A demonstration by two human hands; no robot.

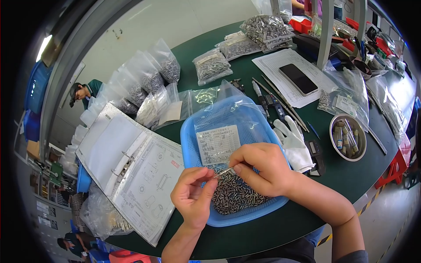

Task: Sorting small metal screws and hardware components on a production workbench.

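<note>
Open binder (131,162) lies left on the table (342,175), drawings up for reference. Left hand (193,197) and right hand (261,168) each pinch one end of a small metal pin (224,172) over the blue basket (193,149) of pins, so drops fall back in. White glove (294,142) and metal bowl (348,136) sit right.

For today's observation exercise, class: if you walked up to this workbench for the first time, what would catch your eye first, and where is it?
First, the blue mesh basket at the centre of the green table, heaped with small dark metal pins. Above it the left hand and right hand pinch one thin metal pin between their fingertips. To the left lies an open ring binder of drawings, with clear bags of metal parts behind it.
</note>
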